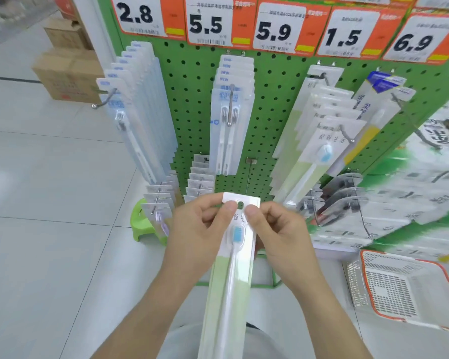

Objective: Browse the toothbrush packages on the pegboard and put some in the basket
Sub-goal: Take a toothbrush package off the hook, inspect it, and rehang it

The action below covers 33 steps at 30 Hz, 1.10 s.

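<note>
Pegboard (275,81) green, floor (49,177) pale tiles

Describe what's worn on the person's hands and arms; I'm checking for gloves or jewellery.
Nothing shows: the left hand and right hand are bare, without gloves, rings or a watch. Both forearms are uncovered to the frame's edge, so no sleeves are visible.

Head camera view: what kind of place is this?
Most likely a shop aisle: price tags top a green pegboard hung with packaged toothbrushes, and a shopping basket sits on the floor.

Bare forearms, no sleeves in view; left hand (200,226) and right hand (280,229) ungloved
</note>
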{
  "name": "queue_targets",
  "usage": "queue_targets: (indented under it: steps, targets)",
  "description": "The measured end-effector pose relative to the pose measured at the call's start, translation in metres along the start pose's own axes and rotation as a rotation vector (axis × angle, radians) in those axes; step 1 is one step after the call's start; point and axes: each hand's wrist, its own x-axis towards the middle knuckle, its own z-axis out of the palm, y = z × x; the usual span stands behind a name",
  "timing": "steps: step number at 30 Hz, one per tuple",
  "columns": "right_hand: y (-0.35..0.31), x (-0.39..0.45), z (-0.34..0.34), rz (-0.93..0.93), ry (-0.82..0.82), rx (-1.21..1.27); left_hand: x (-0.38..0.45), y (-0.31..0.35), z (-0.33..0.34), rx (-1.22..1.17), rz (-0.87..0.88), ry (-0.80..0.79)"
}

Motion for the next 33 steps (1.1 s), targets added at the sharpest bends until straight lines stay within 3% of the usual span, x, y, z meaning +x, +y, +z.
queue_targets:
  steps: [5,9,12,15,18,25,30,33]
  targets:
    - [0.003,0.000,0.000,0.040,-0.113,0.035,-0.013,0.003,-0.006,0.065,0.020,-0.021]
    - [0.015,-0.004,0.006,0.023,-0.065,0.069,-0.022,0.006,-0.007,0.140,0.052,-0.055]
    - [0.022,-0.003,0.006,0.022,-0.001,0.049,-0.032,-0.004,-0.007,0.171,-0.018,-0.034]
    - [0.024,-0.003,0.001,0.067,-0.085,0.068,-0.039,-0.016,-0.008,0.205,-0.031,0.033]
    - [0.028,-0.006,0.000,0.078,-0.177,0.052,-0.036,-0.018,-0.011,0.195,-0.076,0.059]
    - [0.033,-0.009,0.005,0.049,-0.114,-0.024,-0.039,-0.012,-0.016,0.179,-0.152,-0.033]
    - [0.027,-0.011,0.004,0.129,-0.287,0.131,-0.040,-0.009,-0.016,0.166,-0.154,0.045]
    - [0.031,-0.013,0.006,0.101,-0.227,0.148,-0.039,-0.009,-0.017,0.159,-0.160,0.028]
